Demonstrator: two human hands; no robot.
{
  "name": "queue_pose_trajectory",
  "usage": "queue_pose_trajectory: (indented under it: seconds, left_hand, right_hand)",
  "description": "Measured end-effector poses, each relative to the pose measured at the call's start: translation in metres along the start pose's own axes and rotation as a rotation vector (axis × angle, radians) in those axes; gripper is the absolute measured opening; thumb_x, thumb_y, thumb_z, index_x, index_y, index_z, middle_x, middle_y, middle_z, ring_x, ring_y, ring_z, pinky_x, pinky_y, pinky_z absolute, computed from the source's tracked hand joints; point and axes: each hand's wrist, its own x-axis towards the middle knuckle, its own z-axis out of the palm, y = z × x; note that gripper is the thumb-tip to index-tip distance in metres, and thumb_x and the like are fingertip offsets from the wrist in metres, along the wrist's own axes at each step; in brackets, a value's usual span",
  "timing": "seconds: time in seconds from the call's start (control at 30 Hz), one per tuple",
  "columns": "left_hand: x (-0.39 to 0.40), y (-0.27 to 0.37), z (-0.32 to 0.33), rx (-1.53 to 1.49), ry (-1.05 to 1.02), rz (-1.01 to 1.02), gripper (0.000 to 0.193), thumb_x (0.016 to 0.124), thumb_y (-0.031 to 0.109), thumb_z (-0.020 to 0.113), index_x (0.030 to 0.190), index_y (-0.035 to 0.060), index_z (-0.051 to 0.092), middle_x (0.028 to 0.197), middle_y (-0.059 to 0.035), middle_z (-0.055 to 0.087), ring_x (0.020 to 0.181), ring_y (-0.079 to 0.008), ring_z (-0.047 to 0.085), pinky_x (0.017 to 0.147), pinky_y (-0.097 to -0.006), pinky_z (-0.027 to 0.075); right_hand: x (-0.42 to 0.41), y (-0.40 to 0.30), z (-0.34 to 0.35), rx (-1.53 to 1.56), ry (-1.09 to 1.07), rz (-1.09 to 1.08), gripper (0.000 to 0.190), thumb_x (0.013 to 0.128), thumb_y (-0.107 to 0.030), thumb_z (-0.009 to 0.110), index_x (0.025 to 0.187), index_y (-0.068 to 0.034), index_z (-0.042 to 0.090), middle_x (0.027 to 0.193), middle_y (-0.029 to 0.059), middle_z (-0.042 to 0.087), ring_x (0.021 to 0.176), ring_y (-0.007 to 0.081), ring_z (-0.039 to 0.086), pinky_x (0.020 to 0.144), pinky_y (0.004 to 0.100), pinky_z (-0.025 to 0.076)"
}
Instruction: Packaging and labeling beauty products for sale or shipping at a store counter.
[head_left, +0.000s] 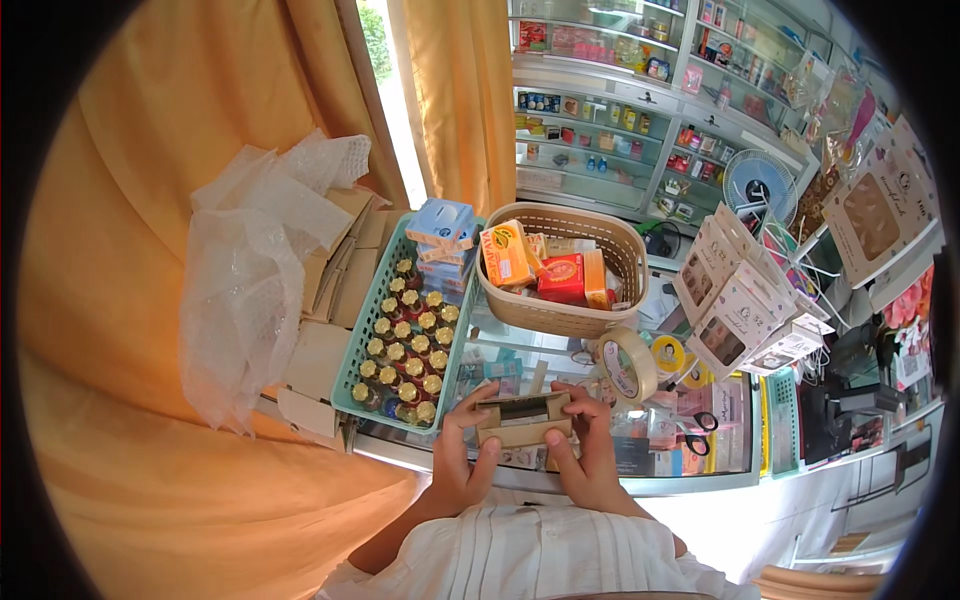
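Both my hands hold a small open cardboard box (523, 433) over the front of a glass counter. My left hand (466, 446) grips its left end, and my right hand (586, 442) grips its right end, thumbs on the near side. To the left, a green plastic basket (460, 360) holds rows of small bottles with gold caps (420, 343) and stacked blue-and-white boxes (439, 222). Behind the hands, a beige woven-pattern basket (555, 319) contains an orange papaya box (506, 255), a red box (561, 278) and other packets. A roll of clear tape (627, 364) stands upright right of it.
Scissors (694, 433) lie on the glass counter (675, 487) at right, near a rack of boxed press-on nails (731, 334). Flattened cardboard (322, 352) and bubble wrap (247, 300) are at left, beside orange curtains (180, 97). A fan (759, 187) and glass display shelves (592, 120) stand behind.
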Motion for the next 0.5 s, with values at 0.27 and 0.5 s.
queue_pose_trajectory:
  seconds: [0.27,0.5]
  left_hand:
    - [-0.001,-0.001,0.001,-0.019,0.046,-0.057,0.018,0.097,0.003,0.056,0.113,0.0002,0.048,0.135,-0.0328,0.058,0.122,-0.0387,0.062,0.106,-0.0458,0.045]
    - [0.001,0.001,0.002,-0.118,0.061,-0.114,0.017,0.097,0.003,0.057,0.111,0.0014,0.048,0.133,-0.0309,0.060,0.122,-0.0364,0.062,0.105,-0.0446,0.045]
  right_hand:
    - [0.001,0.003,0.002,-0.043,0.026,-0.050,0.029,0.105,-0.009,0.051,0.129,-0.006,0.036,0.148,0.0264,0.044,0.132,0.0311,0.049,0.112,0.0444,0.038]
    - [0.002,-0.008,0.003,-0.013,0.050,-0.001,0.050,0.104,-0.007,0.049,0.149,-0.005,0.026,0.150,0.0242,0.042,0.136,0.0312,0.046,0.114,0.0473,0.038]
